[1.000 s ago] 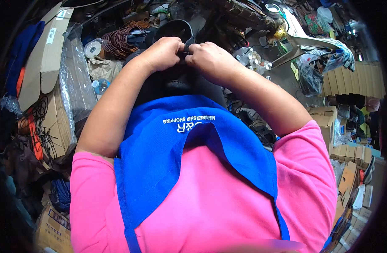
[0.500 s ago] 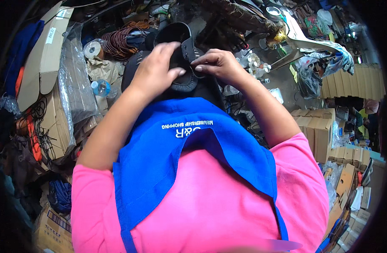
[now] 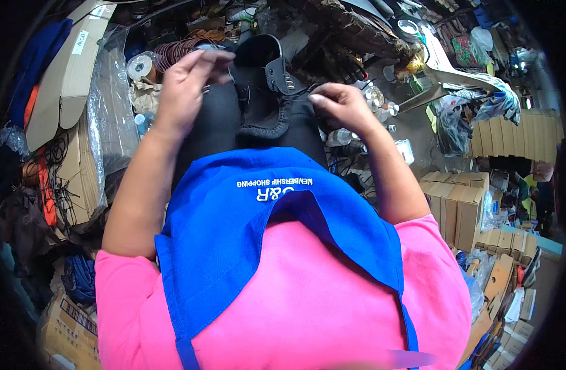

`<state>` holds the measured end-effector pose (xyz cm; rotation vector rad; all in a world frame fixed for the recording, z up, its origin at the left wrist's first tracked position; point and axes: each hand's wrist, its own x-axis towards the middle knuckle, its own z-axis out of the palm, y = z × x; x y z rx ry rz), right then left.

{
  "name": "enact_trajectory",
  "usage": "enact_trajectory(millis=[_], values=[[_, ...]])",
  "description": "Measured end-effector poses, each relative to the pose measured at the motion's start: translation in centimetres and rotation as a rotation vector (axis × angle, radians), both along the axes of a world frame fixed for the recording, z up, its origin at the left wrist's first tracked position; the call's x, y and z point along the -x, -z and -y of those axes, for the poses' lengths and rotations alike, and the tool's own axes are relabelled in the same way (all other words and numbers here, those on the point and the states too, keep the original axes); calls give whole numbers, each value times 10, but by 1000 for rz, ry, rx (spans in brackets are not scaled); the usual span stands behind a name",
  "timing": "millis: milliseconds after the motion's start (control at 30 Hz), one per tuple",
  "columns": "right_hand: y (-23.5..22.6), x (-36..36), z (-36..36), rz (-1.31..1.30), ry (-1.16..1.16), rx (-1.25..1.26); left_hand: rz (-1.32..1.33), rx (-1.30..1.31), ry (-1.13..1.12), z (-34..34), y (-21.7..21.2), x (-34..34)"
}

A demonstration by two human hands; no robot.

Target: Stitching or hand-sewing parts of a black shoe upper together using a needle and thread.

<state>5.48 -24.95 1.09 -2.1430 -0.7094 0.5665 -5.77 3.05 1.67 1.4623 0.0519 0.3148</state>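
The black shoe (image 3: 264, 92) lies on your lap between your hands: left hand (image 3: 187, 83) open-fingered at its collar, right hand (image 3: 338, 105) loosely curled beside it, its grip hidden.

You see one black shoe (image 3: 264, 92) lying on the dark lap, its opening turned away from you, stitched rim around the toe, thin lace hanging loose.

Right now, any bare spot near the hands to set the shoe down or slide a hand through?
Little. The black shoe lies on the lap between the left hand and right hand. The dark lap left of the shoe is the only bare patch. Coiled cord crowds the far left; bottles and small tins crowd the right.
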Motion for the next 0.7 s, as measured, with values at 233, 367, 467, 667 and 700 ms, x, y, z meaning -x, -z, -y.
enact_trajectory(millis=[233,367,467,667,700], values=[[20,19,-1,493,-222,298,-140,866,168,32,-3,-32],[32,26,9,572,-238,126,-205,820,181,16,6,-29],[36,28,12,614,-214,106,-258,804,92,3,1,-28],[38,36,23,681,-234,170,-316,795,98,-29,24,-15],[42,34,23,688,-219,164,-337,819,66,-30,33,-15]])
